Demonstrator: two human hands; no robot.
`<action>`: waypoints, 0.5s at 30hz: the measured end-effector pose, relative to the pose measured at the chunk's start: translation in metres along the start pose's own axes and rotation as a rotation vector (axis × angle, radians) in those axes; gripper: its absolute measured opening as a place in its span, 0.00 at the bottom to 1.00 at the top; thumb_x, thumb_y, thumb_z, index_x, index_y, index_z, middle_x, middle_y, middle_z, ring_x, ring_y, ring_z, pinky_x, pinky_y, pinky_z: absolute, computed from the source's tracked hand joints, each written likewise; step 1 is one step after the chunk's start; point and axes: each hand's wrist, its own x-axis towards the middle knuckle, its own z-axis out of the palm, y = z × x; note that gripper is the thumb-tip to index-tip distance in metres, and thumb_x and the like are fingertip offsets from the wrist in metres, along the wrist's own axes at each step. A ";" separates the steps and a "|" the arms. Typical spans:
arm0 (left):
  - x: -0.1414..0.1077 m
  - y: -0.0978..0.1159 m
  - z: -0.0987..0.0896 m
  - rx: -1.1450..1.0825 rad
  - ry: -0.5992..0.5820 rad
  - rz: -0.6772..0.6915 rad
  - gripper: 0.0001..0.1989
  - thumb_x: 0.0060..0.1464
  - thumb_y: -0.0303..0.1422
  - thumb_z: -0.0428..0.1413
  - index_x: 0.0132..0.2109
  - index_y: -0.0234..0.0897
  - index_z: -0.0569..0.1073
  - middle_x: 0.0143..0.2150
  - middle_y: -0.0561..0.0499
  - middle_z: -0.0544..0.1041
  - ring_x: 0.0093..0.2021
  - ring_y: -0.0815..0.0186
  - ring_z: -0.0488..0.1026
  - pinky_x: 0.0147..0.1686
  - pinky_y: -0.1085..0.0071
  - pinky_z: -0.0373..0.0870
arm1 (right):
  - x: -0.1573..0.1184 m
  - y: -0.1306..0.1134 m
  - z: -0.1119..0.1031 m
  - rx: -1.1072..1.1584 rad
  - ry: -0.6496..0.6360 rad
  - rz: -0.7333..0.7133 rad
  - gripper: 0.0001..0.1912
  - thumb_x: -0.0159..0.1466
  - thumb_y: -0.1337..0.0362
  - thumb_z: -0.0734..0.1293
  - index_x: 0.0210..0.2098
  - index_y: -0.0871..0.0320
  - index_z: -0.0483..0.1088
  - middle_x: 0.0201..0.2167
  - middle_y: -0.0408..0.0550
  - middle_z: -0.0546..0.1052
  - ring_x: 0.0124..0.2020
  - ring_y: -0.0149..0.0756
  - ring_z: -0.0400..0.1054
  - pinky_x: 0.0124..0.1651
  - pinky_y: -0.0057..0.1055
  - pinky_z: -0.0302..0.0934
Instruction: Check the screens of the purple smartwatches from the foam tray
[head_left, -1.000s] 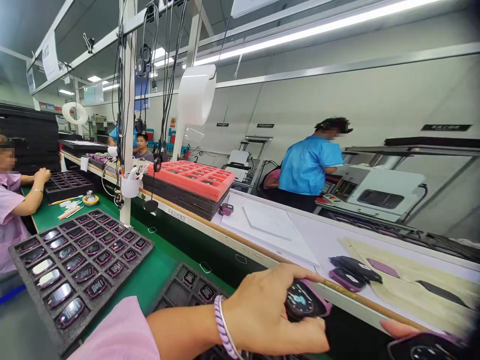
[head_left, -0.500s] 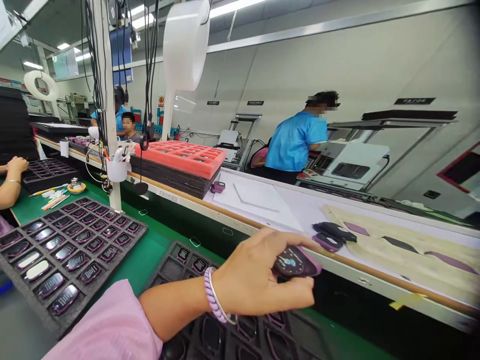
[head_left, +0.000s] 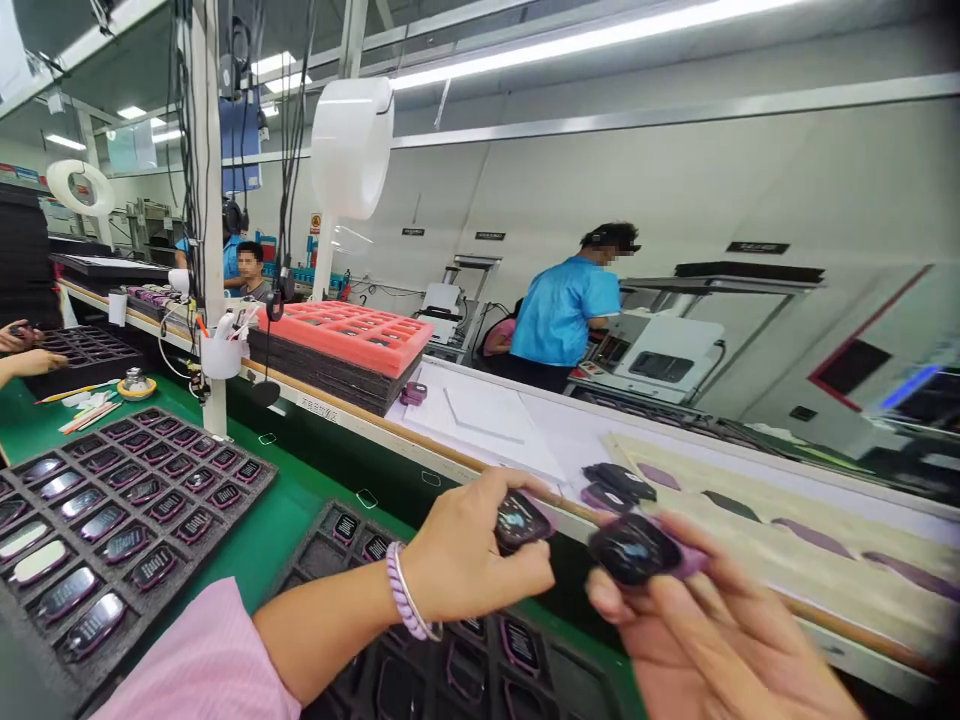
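Note:
Near the middle, my left hand (head_left: pixel 476 545) is closed on a dark watch (head_left: pixel 519 520) with a purple edge and a lit face. Just to its right, my right hand (head_left: pixel 720 630), slightly blurred, grips a second watch (head_left: pixel 637 548) with a purple edge, held between thumb and fingers. The two watches are apart, at similar height, in front of the shelf edge. Beneath my left arm lies a dark foam tray (head_left: pixel 315 550) with watches in some compartments. Another foam tray (head_left: pixel 259 487) at left holds rows of purple-edged watches.
Dark and purple pieces (head_left: pixel 619 487) lie on the white shelf (head_left: pixel 450 455). A red foam tray (head_left: pixel 352 335) tops a black stack. A white pole (head_left: pixel 215 400) carries a cup (head_left: pixel 223 355). Another person's hands (head_left: pixel 37 362) are at far left; a person in blue (head_left: pixel 566 310) stands beyond.
My right hand has come into view from the lower right with a watch in it. My left hand and its watch appear further left. The whole view has shifted slightly.

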 end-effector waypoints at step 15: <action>0.013 -0.012 0.001 0.046 0.037 -0.082 0.20 0.52 0.29 0.54 0.53 0.38 0.68 0.36 0.53 0.74 0.34 0.68 0.69 0.38 0.72 0.65 | 0.020 0.024 -0.002 0.285 -0.239 0.307 0.22 0.58 0.59 0.81 0.51 0.48 0.78 0.45 0.50 0.76 0.28 0.27 0.64 0.32 0.21 0.64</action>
